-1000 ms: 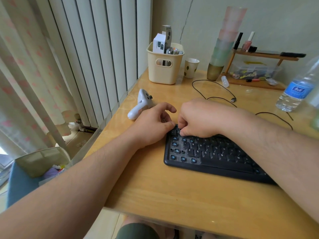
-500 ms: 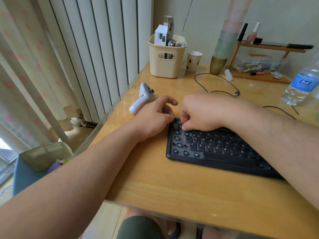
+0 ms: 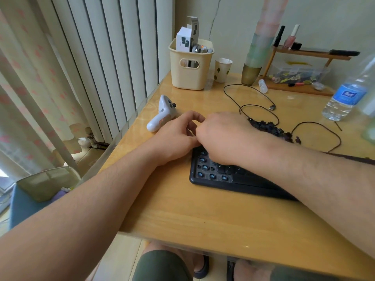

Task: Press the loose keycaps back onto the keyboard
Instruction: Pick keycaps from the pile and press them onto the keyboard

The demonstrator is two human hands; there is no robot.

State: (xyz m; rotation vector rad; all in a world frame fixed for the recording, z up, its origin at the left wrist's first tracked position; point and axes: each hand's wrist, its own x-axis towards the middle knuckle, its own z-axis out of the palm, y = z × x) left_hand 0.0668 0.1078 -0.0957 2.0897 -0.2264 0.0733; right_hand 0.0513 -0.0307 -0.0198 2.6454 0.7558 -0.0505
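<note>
Fingers of my right hand (image 3: 225, 138) curl down over the far left corner of the keyboard (image 3: 229, 179), knuckles up, so the tips are hidden under the back of the hand; whether they pinch a keycap or just press down, I cannot tell. Beside it, my left hand (image 3: 176, 138) rests on the wooden desk (image 3: 182, 216) against the keyboard's left end, its fingers loosely curled with the forefinger arched toward my right hand. Nothing I can make out sits between them.

Below my right hand the black keyboard lies angled across the desk, and my right forearm covers most of it. In the part that shows, the left columns are bare blue switch stems (image 3: 212, 176), while a few seated caps with pale letters sit just right of them.

The heap of loose keycaps (image 3: 269, 127) lies on the desk behind my right wrist, beyond the keyboard's far edge and apart from my fingertips, with a thin black cable (image 3: 249, 88) looping around it.

Left of my left hand, nearly touching it, lies a white handheld controller (image 3: 162, 114). Farther back stand a cream storage basket (image 3: 191, 67), a paper cup (image 3: 222, 71) and, at the right, a water bottle (image 3: 345, 98).
</note>
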